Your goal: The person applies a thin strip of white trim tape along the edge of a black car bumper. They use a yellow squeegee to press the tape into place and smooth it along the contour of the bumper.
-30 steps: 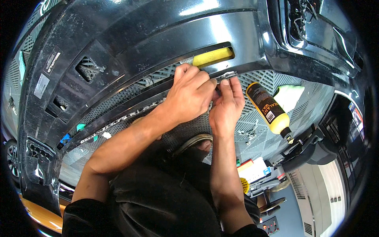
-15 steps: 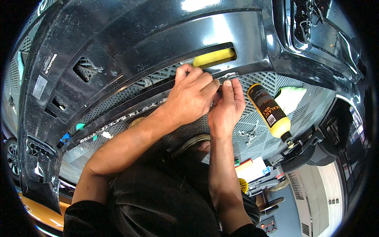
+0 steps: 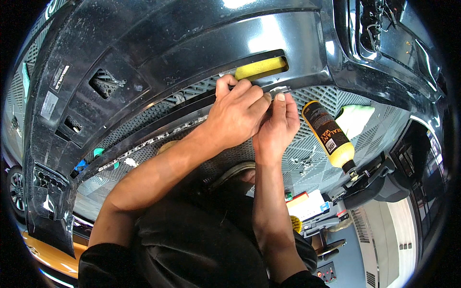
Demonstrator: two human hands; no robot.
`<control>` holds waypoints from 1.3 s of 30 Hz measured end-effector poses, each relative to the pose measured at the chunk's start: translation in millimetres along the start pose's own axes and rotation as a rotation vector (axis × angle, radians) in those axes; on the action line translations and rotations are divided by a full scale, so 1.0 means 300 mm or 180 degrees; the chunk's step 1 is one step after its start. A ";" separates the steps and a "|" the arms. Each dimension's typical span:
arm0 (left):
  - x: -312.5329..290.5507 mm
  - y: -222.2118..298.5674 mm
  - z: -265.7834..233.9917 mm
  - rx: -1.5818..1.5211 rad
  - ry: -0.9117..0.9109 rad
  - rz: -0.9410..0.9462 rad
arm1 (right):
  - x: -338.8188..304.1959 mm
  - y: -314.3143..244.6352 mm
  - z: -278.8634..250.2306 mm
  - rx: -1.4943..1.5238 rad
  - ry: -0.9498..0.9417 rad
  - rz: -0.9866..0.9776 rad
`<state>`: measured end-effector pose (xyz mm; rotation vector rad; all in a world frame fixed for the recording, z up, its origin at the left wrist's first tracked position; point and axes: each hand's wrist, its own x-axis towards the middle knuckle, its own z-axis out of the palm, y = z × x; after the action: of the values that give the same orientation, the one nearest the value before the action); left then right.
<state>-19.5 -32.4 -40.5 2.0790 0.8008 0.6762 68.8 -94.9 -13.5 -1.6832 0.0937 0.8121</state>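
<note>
A large glossy black car bumper [image 3: 201, 50] fills the upper part of the head view, with a narrow lower strip [image 3: 161, 128] curving along its near side. White, flaky residue [image 3: 144, 145] runs along that strip's near edge. My left hand [image 3: 238, 115] lies over the strip with its fingers curled in; what they pinch is hidden. Right beside it, my right hand [image 3: 277, 129] is closed on the strip's right end, thumb on top next to a whitish patch [image 3: 280, 90]. Through the slot above my hands shows something yellow [image 3: 261, 68].
A yellow bottle with a black label [image 3: 329, 134] lies to the right of my hands. Beyond it is a pale green cloth [image 3: 356, 117]. Grey grid floor tiles [image 3: 312, 168] carry loose scraps [image 3: 305, 163]. Farther right stands a black padded seat [image 3: 384, 185]; an orange car [image 3: 53, 254] is at lower left.
My left hand has shifted slightly to the right and up along the strip. My right hand has moved up a little, still closed at the strip's right end.
</note>
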 end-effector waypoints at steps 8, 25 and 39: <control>-0.005 -0.001 -0.004 -0.0047 0.0051 -0.0030 | -0.009 -0.014 -0.024 0.0105 -0.0129 0.0230; -0.028 -0.010 -0.056 -0.0165 -0.0050 -0.0097 | -0.034 -0.050 0.010 0.0161 -0.0300 0.0247; -0.026 -0.012 -0.037 -0.0089 -0.0089 -0.0078 | -0.031 -0.019 -0.003 0.0145 -0.0215 0.0158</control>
<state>-33.3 -31.1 -39.0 2.0458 0.7955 0.6400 64.9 -97.4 -3.6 -1.6143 0.1070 0.8968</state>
